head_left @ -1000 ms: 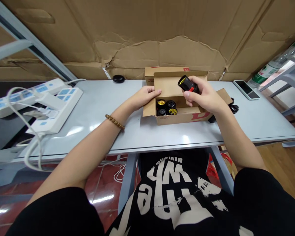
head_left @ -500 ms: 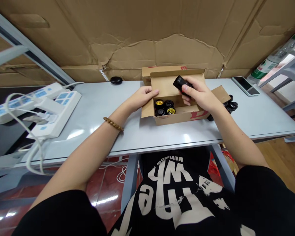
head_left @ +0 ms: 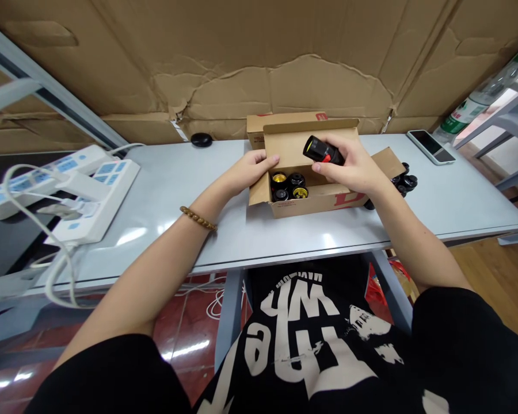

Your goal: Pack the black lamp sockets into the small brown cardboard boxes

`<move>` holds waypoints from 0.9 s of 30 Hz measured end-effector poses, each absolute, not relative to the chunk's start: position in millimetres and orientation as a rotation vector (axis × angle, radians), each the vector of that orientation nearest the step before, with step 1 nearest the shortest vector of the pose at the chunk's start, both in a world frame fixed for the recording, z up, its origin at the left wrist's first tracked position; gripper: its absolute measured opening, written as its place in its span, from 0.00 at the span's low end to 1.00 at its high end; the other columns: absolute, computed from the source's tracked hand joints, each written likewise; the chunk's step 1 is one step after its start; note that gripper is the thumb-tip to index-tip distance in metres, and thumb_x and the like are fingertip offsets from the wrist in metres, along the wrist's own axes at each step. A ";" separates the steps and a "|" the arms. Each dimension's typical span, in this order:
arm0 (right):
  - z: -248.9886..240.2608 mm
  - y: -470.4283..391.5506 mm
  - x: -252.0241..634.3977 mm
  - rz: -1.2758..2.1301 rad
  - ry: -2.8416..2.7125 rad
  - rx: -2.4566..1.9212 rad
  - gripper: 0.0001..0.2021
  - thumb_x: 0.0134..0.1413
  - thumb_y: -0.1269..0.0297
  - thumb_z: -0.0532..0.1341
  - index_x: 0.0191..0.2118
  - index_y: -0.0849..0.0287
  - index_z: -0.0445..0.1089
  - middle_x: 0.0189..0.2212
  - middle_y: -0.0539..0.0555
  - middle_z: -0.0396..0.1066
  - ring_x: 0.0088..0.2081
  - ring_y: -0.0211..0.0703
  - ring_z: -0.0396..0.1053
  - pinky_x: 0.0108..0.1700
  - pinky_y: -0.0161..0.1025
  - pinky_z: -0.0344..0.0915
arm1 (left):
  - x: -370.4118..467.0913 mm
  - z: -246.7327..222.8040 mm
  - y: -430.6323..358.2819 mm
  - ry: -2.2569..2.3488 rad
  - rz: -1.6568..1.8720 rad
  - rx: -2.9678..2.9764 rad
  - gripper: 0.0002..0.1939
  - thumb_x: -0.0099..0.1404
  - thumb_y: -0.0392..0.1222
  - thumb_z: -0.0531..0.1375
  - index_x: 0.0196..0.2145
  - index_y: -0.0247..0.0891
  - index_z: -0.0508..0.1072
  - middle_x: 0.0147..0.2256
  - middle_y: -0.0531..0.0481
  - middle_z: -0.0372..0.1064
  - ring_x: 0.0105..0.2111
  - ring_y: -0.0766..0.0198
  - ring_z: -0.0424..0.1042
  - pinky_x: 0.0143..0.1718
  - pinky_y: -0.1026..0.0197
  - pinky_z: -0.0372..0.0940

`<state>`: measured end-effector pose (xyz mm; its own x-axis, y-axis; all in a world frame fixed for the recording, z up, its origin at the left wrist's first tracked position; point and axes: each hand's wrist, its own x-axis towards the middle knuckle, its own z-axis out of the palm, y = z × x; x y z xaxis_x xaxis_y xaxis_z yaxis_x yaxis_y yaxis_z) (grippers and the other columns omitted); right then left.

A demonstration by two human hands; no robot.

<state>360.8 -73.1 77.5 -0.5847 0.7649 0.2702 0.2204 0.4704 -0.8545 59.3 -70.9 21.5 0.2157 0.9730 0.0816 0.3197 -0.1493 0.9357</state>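
Observation:
In my right hand [head_left: 349, 164] is a black flashlight [head_left: 317, 150] with a red switch on its side and a yellow-rimmed front end, which points up and to the left. It is held above an open cardboard box [head_left: 315, 205] with red print on its front. Several similar black flashlights [head_left: 296, 181] stand upright at the left end of the box; two show yellow tops. My left hand [head_left: 252, 169] grips the box at its back left corner, thumb over the edge. Its fingertips are partly hidden behind the cardboard.
More black pieces [head_left: 404, 181] lie right of the box, partly behind its flap. A second carton [head_left: 255, 123] stands behind it. A phone [head_left: 430, 146], a bottle [head_left: 466, 115], a black oval object [head_left: 201, 140] and power strips [head_left: 101, 201] with cables share the grey table [head_left: 176, 178].
My right hand has turned the flashlight, so its red switch and yellow-rimmed end now show. My left hand stays on the box.

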 end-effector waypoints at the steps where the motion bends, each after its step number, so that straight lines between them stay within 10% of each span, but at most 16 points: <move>1: 78.7 -74.3 361.0 1.013 -2.075 -0.822 0.28 0.59 0.36 0.77 0.52 0.50 0.75 0.41 0.54 0.72 0.42 0.51 0.72 0.37 0.45 0.72 | 59.4 21.4 -70.7 1.238 0.964 1.646 0.38 0.68 0.78 0.71 0.49 0.37 0.84 0.53 0.39 0.87 0.49 0.48 0.83 0.47 0.55 0.76; 15: 75.0 -71.8 357.2 1.309 -1.877 -0.690 0.31 0.59 0.30 0.78 0.53 0.49 0.77 0.35 0.50 0.68 0.27 0.37 0.56 0.25 0.40 0.55 | 59.7 21.2 -71.0 1.242 0.955 1.630 0.36 0.70 0.76 0.70 0.50 0.37 0.84 0.53 0.38 0.86 0.50 0.46 0.83 0.48 0.53 0.77; 27: 77.0 -71.5 361.3 1.011 -2.041 -0.785 0.35 0.53 0.27 0.79 0.51 0.49 0.75 0.40 0.53 0.73 0.39 0.49 0.70 0.36 0.43 0.72 | 62.2 25.8 -74.0 1.291 0.934 1.688 0.35 0.72 0.74 0.68 0.52 0.37 0.84 0.57 0.39 0.86 0.56 0.43 0.82 0.54 0.52 0.78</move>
